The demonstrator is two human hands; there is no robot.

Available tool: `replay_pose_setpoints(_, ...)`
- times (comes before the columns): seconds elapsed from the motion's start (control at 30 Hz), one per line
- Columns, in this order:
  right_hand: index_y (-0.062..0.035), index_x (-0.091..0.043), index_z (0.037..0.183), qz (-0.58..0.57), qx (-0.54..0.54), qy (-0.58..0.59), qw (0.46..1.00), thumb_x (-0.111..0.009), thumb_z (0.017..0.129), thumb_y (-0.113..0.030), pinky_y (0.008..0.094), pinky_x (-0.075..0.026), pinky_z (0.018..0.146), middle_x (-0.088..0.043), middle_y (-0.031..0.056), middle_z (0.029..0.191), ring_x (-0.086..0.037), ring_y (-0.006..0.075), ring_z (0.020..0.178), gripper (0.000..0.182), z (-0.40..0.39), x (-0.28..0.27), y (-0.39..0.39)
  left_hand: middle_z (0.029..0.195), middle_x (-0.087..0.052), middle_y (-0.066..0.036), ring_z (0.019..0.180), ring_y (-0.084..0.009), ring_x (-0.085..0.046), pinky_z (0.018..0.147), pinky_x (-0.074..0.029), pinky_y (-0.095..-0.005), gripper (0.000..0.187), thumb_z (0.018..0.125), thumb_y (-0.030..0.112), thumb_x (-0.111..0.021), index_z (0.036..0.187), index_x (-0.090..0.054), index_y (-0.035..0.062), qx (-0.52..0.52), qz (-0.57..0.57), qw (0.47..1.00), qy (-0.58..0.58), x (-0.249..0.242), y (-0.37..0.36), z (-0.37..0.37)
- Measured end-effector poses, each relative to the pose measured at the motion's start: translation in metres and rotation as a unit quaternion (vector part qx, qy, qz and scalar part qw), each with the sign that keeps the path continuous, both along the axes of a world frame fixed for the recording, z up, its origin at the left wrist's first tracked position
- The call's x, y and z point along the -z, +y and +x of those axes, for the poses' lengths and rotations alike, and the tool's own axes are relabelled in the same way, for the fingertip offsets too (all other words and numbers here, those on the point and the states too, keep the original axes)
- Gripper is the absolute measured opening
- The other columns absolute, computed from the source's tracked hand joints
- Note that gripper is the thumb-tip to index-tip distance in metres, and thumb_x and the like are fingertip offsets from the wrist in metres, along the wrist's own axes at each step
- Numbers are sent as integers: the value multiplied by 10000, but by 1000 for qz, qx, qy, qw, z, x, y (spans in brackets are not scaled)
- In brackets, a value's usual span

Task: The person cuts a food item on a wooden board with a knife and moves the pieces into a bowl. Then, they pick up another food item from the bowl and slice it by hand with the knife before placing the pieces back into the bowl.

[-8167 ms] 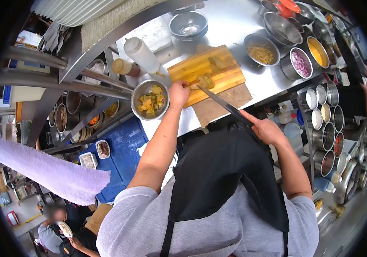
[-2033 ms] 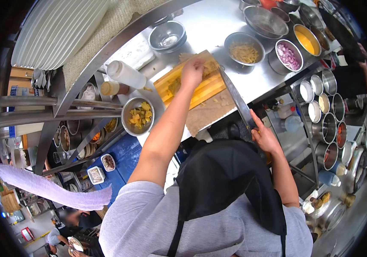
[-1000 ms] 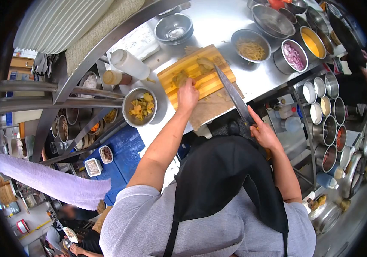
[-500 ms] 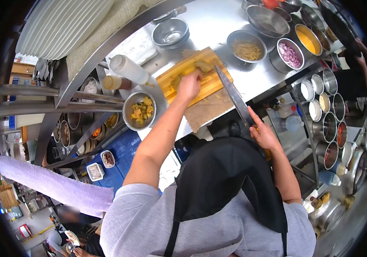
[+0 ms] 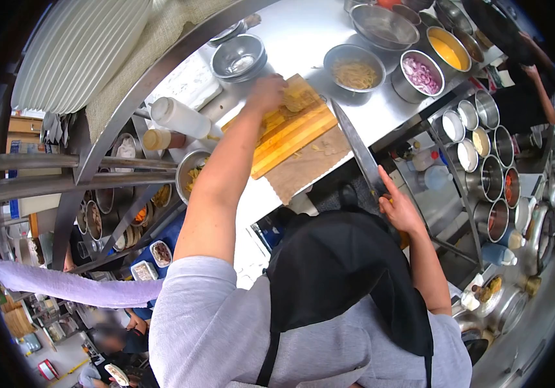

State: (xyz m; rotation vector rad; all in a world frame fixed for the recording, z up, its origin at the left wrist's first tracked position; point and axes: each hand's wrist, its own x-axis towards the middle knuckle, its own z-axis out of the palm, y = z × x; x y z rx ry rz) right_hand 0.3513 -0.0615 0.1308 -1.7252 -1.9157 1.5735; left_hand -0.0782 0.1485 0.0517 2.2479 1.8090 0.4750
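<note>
My right hand point(image 5: 399, 205) grips a large knife point(image 5: 357, 143), its index finger stretched along the back of the blade. The long blade points away from me, its tip by the right edge of a wooden cutting board point(image 5: 297, 139). My left hand point(image 5: 268, 94) reaches over the board's far left edge. Its fingers are smeared, so whether they hold anything cannot be made out. Close to it, yellowish-green food pieces point(image 5: 297, 101) lie at the far end of the board. My left forearm partly covers a metal bowl point(image 5: 185, 169) of chopped yellow-green pieces.
Under the board is a brown cloth point(image 5: 310, 167). Nested metal bowls point(image 5: 238, 58) and a white squeeze bottle point(image 5: 175, 116) stand left. Rightward are a bowl of pale strips point(image 5: 355, 70), a pot of chopped red onion point(image 5: 420, 74) and a pot of yellow liquid point(image 5: 449, 50). Metal rails run left.
My left hand has moved from the board's middle to its far left edge. The forearm now partly hides the chopped-food bowl. My right hand still holds the knife beside the board.
</note>
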Motion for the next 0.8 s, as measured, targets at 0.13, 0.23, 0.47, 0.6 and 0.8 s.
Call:
replay_pose_setpoints(0.13,-336,-227,1669,-3,17,14,1000,-535,1006,-67,415,-527,799,-666,151,797,-663,266,758,778,6,5,-2,1287,-703,-146,1126,-318,-687,982,-524,-405,345,895,209,-715,1223,-725,101,-39,25,991,-125,-15,-22,-43)
replay_pose_setpoints(0.23,-340,-231,1668,-23,12,13,1000,-537,1013,-69,407,-523,789,-653,131,784,-639,254,738,772,0,3,3,1273,-701,-164,1123,-318,-685,976,-524,-407,397,905,236,-730,1272,-692,89,-126,-93,961,-227,-34,-68,-56)
replay_pose_setpoints(0.47,-337,-222,1668,-11,-109,5,994,-553,1007,-76,427,-520,793,-645,169,774,-643,307,737,784,-43,3,28,1243,-663,-260,1147,-405,-654,987,-528,-449,497,865,243,-763,1316,-651,66,-239,-136,953,-125,16,-142,-23)
replay_pose_setpoints(0.6,-296,-188,1671,72,-200,-64,975,-537,986,-77,524,-520,833,-689,268,841,-702,428,861,799,-83,9,36,1107,-670,-258,1068,-373,-679,953,-540,-449,581,822,257,-810,1340,-634,60,-348,-81,902,-241,28,-176,16)
replay_pose_setpoints(0.8,-294,-235,1657,200,-262,-157,931,-479,949,-46,584,-537,839,-702,309,962,-700,483,898,789,-135,-1,38,1157,-653,-170,1060,-343,-660,916,-543,-438,442,804,107,-804,1207,-637,36,-311,138,911,-234,33,-192,30)
